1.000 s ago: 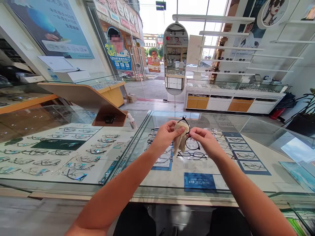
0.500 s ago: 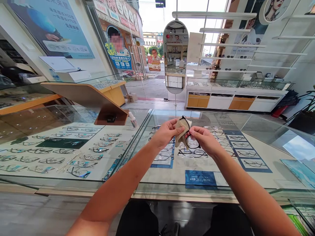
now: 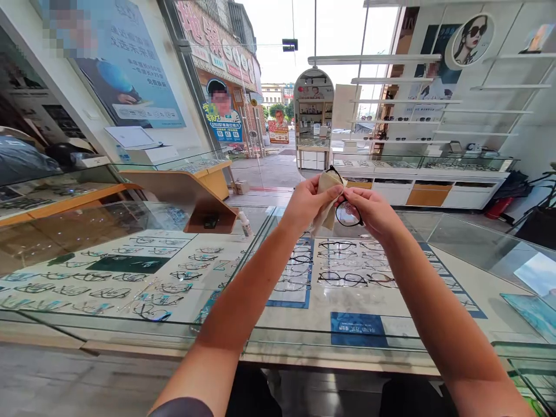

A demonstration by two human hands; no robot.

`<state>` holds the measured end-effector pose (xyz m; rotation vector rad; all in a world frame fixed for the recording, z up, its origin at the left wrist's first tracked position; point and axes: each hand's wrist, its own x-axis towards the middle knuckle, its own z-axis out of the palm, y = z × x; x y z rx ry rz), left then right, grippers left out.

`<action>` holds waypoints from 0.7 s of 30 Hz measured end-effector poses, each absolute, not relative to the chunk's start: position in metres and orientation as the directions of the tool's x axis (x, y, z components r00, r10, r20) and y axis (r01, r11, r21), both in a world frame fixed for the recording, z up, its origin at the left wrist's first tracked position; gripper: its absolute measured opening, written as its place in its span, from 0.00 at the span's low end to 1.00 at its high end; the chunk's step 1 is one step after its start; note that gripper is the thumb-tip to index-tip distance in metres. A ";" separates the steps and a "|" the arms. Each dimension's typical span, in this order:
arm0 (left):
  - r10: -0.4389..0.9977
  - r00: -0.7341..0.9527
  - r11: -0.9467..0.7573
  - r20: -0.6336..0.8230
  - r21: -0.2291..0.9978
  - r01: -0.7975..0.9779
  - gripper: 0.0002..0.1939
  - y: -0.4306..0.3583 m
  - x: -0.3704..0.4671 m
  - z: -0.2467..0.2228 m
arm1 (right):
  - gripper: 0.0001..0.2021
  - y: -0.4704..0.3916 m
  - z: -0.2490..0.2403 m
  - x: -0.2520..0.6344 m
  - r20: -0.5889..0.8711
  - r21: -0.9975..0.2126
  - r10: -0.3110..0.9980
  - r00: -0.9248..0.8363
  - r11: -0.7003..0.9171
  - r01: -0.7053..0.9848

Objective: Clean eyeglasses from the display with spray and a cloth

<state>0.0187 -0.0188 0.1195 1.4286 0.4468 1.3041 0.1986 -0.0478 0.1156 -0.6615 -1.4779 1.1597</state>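
Above the glass display counter, my left hand (image 3: 307, 200) is closed on a beige cloth (image 3: 329, 185), which is folded over one lens of a pair of black round-framed glasses (image 3: 348, 214). My right hand (image 3: 373, 209) pinches the same glasses near the bridge, and the other round lens hangs uncovered below its fingers. A dark part of the frame sticks up above the cloth. Rows of eyeglasses (image 3: 343, 279) lie beneath the counter's glass, below both hands.
A white spray bottle (image 3: 245, 224) stands on the counter by a brown slanted stand (image 3: 191, 200). The glass counter (image 3: 304, 336) spans the front, with a blue card (image 3: 358, 329) inside. An oval mirror (image 3: 313, 121) and wall shelves (image 3: 403, 101) are beyond.
Both hands have risen with the glasses and cloth, away from the counter. The cloth now wraps more of the covered lens. The camera view has tilted upward.
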 end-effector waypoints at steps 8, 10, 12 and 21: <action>0.789 0.296 -0.438 0.538 0.831 -0.344 0.25 -0.019 0.010 0.140 | 0.17 -0.043 0.143 0.204 0.411 -0.911 0.820 -0.398 0.380 -0.157; 0.780 0.335 -0.434 0.529 0.842 -0.321 0.24 -0.022 0.006 0.138 | 0.15 -0.042 0.138 0.205 0.390 -0.920 0.802 -0.453 0.356 -0.162; 0.770 0.363 -0.434 0.525 0.847 -0.306 0.23 -0.024 0.004 0.137 | 0.14 -0.041 0.136 0.205 0.363 -0.931 0.787 -0.499 0.320 -0.173; 0.763 0.249 -0.524 0.597 0.796 -0.303 0.19 -0.023 0.010 0.132 | 0.15 -0.041 0.135 0.206 0.389 -0.917 0.764 -0.515 0.376 -0.135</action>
